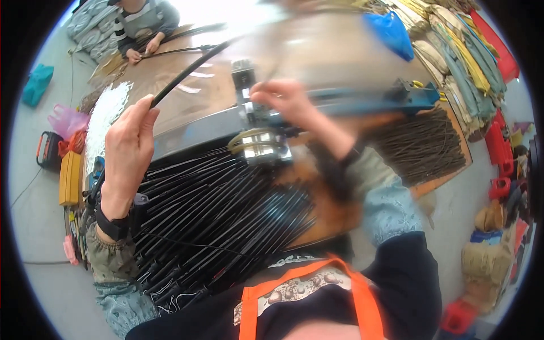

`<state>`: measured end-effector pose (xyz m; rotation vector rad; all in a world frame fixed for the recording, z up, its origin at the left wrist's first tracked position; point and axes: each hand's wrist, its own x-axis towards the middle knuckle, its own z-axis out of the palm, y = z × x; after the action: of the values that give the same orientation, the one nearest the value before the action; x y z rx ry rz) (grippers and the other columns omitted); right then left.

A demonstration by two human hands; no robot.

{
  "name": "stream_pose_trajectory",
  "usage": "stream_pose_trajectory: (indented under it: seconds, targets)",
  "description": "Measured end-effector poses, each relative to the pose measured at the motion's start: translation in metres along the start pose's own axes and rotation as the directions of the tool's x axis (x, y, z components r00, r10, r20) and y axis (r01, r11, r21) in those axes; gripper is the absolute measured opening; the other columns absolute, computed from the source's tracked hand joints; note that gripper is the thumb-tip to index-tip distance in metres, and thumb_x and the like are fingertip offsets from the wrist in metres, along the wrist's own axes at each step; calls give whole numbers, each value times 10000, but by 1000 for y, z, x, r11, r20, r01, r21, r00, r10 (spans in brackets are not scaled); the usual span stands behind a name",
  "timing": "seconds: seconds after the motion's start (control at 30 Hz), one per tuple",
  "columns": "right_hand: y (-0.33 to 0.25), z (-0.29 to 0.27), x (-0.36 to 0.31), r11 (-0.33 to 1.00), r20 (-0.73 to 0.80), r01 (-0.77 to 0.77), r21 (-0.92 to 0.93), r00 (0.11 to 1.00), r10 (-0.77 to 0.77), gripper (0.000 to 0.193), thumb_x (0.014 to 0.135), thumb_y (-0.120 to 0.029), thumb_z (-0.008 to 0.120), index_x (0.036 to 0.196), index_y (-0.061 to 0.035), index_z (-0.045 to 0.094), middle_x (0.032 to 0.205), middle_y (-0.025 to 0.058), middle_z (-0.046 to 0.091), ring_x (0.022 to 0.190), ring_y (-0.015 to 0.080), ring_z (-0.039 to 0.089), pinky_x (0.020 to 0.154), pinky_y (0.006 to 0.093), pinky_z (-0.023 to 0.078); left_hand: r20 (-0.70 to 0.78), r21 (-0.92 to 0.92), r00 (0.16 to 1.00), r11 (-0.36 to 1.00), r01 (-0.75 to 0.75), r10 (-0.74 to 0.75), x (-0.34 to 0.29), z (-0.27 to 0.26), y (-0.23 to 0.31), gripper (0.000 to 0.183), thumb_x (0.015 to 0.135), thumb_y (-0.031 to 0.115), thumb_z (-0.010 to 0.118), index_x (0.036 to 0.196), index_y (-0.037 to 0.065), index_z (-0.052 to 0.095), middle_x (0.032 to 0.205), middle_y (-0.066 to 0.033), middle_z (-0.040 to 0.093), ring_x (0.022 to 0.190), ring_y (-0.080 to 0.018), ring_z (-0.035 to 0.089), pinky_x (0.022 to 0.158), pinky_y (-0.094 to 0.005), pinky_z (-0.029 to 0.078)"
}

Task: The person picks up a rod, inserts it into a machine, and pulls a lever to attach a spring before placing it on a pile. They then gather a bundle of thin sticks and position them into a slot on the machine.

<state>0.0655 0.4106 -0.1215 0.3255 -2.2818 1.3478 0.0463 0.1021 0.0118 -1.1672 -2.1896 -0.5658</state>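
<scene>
My left hand [131,136], raised above the left side of the bench, is closed round a slim black rod [190,71]. The rod slants up and away to the right, and its far end fades into a blur. My right hand [286,99] is smeared by motion, with its fingers drawn together in a pinch. Whatever is between those fingers, if anything, I cannot make out. Beside the right fingertips stands a metal bench device [242,90], with a shiny metal block [262,148] nearer to me. Many long black rods [198,209] lie in a heap below my hands.
A blue metal beam [362,102] crosses the bench. Brown thin sticks [419,144] are piled at the right, and white pieces [107,122] at the left. Across the bench, a co-worker's hands [144,50] handle a thin dark rod. A blue bag [390,35] and bundled sacks [453,51] sit far right.
</scene>
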Motion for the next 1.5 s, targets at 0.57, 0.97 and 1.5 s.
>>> stream_pose_trajectory:
  seconds: [0.57,0.97,1.5]
  targets:
    - [9,30,36,701,247,451,-552,892,-379,102,822,-151,697,752,-81,672,679,98,614,703,288,603,703,411,464,121,137,951,954,267,-283,-63,11,-64,206,941,183,615,1070,30,662,844,-184,650,742,-368,633,646,-401,493]
    - [30,-122,-52,599,33,181,-780,968,-249,89,879,-126,631,807,-78,651,829,78,676,870,272,584,903,406,388,365,-107,929,994,-12,51,-9,145,-33,62,867,104,580,898,54,600,783,-164,641,773,-363,650,670,-439,518]
    - [56,-120,-60,705,-40,102,-702,983,-182,114,890,-150,654,834,-53,629,785,77,627,828,270,565,862,384,397,122,-252,987,958,136,-107,-28,170,-25,221,875,215,650,781,42,550,800,-150,600,756,-373,591,659,-452,468]
